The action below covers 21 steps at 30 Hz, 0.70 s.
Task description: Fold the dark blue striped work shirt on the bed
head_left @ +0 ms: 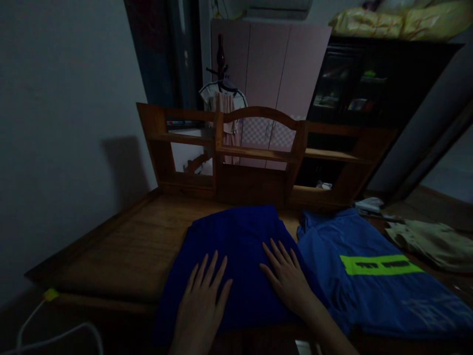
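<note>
A dark blue folded garment (236,231) lies flat on the wooden desk (121,251), its near edge close to the desk's front. My left hand (205,296) rests on its left part, palm down with fingers spread. On its right part lies my right hand (286,276), also flat with the fingers apart. Neither hand grips anything. Just to the right, a lighter blue garment (332,241) with a bright yellow-green stripe (380,265) is spread out, its left edge touching or close to the dark blue one.
A wooden shelf unit (254,154) stands along the desk's back edge. At the right lies a beige cloth (436,241). A white cable (55,340) hangs at the front left. Behind are a clothes rack (220,54) and pink wardrobe (268,64).
</note>
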Available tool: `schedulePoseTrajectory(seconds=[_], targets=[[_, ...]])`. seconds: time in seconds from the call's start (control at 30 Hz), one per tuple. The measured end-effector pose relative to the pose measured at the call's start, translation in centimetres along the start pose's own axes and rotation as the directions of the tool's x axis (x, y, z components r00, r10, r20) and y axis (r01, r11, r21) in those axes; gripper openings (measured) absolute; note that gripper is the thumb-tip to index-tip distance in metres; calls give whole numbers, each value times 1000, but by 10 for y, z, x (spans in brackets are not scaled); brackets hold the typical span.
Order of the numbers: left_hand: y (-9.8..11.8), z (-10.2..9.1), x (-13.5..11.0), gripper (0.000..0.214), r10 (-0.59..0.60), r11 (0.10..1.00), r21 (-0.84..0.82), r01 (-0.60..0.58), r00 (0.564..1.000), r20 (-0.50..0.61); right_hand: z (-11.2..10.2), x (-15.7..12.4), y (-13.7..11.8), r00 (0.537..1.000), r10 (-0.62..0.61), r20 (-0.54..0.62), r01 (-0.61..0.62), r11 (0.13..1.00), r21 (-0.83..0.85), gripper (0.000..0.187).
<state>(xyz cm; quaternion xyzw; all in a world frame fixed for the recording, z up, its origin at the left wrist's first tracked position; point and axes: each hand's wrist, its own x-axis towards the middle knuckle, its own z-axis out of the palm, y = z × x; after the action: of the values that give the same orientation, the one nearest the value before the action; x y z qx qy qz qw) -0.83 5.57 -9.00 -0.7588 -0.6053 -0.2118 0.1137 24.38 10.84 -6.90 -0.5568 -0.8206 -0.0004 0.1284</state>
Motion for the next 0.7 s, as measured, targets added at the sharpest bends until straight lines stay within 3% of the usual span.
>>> schedulePoseTrajectory(seconds=[0.1,0.17,0.37,0.43,0.53,0.57,0.63,0.7], targets=[[-19,-4,-13,45,-43,998,38,44,999,-29,-2,-11,3,992,124,-12,-125,992,-37,61],[-32,-2,-20,43,2,999,47,-1,1000,-20,-5,-18,6,981,187,-42,-188,982,-17,60],[-47,6,-35,46,49,996,81,-45,998,-44,-4,-31,14,999,44,-32,-44,999,-11,38],[-43,4,-35,49,27,998,57,-24,998,-60,-9,-31,3,983,112,-142,-118,992,-35,40],[-36,0,-33,55,-83,996,28,85,995,-51,-23,-29,-34,921,187,-343,-196,981,7,54],[-34,0,-32,57,-117,993,26,118,992,-46,-26,-28,-49,925,132,-357,-131,991,25,60],[-32,0,-31,59,-154,987,30,155,987,-41,-28,-26,-75,948,-93,-306,106,994,25,70],[-32,2,-32,59,-155,987,27,156,987,-41,-20,-22,-93,914,-338,-225,343,939,-17,75]])
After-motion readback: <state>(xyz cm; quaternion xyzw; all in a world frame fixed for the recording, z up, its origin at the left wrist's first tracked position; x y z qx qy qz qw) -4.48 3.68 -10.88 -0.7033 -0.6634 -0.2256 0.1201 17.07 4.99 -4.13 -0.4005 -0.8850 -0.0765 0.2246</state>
